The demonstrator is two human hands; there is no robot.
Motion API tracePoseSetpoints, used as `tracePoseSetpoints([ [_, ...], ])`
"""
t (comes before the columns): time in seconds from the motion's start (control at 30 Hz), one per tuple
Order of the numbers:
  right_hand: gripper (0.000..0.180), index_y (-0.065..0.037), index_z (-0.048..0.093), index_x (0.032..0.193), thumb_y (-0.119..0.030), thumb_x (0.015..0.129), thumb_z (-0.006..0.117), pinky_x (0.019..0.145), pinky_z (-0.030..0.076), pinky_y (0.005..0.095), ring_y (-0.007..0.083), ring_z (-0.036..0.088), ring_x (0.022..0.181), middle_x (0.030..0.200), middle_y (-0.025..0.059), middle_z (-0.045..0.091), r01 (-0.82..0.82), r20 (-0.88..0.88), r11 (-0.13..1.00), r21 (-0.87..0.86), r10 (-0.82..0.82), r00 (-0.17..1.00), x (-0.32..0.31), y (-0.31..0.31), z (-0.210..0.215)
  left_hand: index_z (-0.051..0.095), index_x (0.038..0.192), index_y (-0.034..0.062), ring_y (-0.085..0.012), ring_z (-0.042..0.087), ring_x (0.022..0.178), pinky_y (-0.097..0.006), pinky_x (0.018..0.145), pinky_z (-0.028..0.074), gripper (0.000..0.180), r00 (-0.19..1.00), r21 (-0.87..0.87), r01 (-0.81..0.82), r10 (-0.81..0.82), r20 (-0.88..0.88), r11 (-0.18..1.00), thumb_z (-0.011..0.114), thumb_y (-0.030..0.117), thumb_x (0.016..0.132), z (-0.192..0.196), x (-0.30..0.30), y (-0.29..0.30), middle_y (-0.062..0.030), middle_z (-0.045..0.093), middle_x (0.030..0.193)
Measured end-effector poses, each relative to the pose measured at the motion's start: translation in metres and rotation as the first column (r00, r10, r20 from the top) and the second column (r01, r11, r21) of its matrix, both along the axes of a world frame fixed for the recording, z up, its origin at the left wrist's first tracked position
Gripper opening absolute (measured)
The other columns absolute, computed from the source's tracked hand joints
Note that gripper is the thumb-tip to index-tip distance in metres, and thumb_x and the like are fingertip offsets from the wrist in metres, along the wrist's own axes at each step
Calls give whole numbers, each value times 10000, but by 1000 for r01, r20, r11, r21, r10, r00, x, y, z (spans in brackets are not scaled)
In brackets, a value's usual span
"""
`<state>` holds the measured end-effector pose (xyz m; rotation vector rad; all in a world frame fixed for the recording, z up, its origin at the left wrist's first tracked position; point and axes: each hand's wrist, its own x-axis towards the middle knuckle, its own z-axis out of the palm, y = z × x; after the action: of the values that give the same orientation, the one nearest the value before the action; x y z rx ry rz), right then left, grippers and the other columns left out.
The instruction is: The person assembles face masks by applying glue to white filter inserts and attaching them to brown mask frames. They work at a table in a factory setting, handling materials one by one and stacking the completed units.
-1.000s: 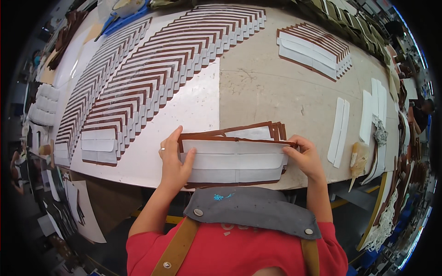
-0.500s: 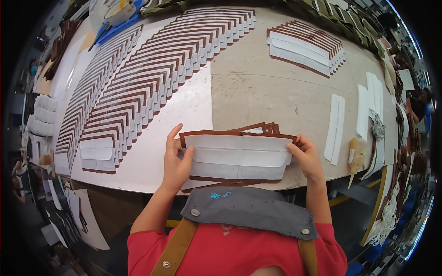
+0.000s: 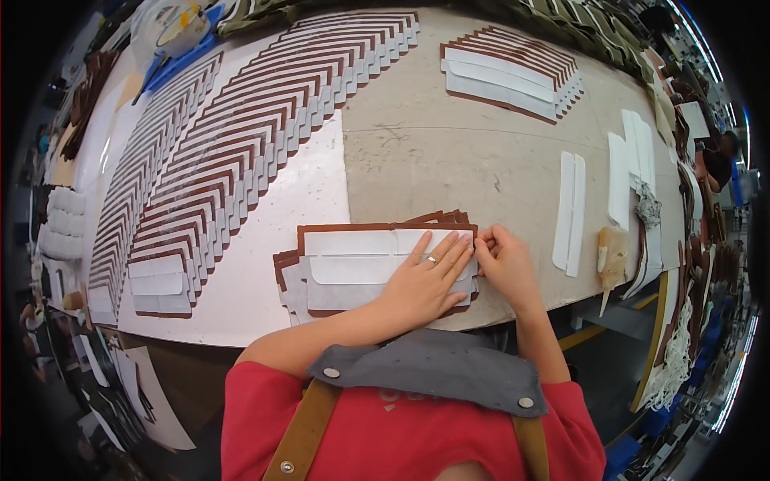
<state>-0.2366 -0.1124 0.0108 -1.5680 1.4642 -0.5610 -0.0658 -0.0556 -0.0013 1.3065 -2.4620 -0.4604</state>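
In front of me a brown-edged panel (image 3: 349, 270) with white backing pieces lies on a loose pile of similar panels (image 3: 290, 272), whose brown edges show at its left and behind it. My left hand (image 3: 429, 276) rests flat across the panel's right half, fingers stretched and slightly spread, a ring on one finger. At the top right corner my right hand (image 3: 505, 260) is closed, thumb and fingertips pinched on the brown edge. The exact grip is partly hidden by the fingers.
Long overlapping rows of similar panels (image 3: 241, 136) cover the table's left; a smaller stack (image 3: 505, 80) lies at the far right. White strips (image 3: 569, 212) and a yellowish bottle with a pointed tip (image 3: 611, 255) lie to the right. A bowl (image 3: 178, 34) sits on a blue tray at the back left.
The panel, earlier raised between both hands by its ends, now lies flat on the pile. My left hand has let go of its left end and moved right onto its surface.
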Motion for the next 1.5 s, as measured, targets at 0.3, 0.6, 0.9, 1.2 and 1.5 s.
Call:
tracePoseSetpoints([
  [0.3, 81, -18, 503, 769, -63, 796, 565, 507, 431, 318, 208, 546, 514, 594, 102, 548, -49, -219, 981, -188, 7, 976, 11, 6, -1, 295, 1366, -20, -286, 219, 1357, -450, 1107, 134, 688, 961, 95, -276, 276, 15, 956, 528, 388, 863, 0, 35, 21, -173, 251, 1450],
  [0.6, 90, -19, 495, 747, -59, 786, 565, 484, 414, 311, 192, 507, 482, 565, 95, 519, -59, -257, 973, -222, 0, 966, 14, 6, 2, 223, 1391, -32, -321, 129, 1380, -467, 1107, 91, 611, 806, 133, -588, 564, 182, 798, 413, 305, 919, 3, 112, 56, -211, 161, 1473],
  [0.9, 88, -12, 554, 843, -95, 872, 556, 462, 355, 196, 26, 447, 519, 629, -27, 513, 14, 165, 994, 109, -32, 986, 3, 1, 14, 272, 1364, -41, -366, 122, 1371, -542, 1080, 2, 567, 646, -5, -758, 751, 134, 653, 431, 267, 915, -9, 138, 71, -207, 201, 1463],
  [1.2, 78, -14, 589, 865, -84, 839, 613, 464, 330, 183, 25, 434, 519, 662, -40, 524, -7, 434, 981, 194, -80, 897, -15, 8, 9, 339, 1343, 32, -216, 492, 971, -419, 930, 282, 586, 530, 281, -745, 792, -303, 606, 590, 101, 818, 0, 135, 58, -115, 560, 1053],
  [1.5, 79, -45, 587, 867, -121, 857, 605, 498, 325, 174, 37, 439, 540, 657, -48, 499, 64, 567, 966, 252, -200, 799, -26, -20, 24, 322, 1341, 57, -114, 495, 811, -262, 751, 402, 537, 330, 603, -392, 718, -613, 695, 485, -29, 837, 15, 132, 4, -64, 558, 934],
])
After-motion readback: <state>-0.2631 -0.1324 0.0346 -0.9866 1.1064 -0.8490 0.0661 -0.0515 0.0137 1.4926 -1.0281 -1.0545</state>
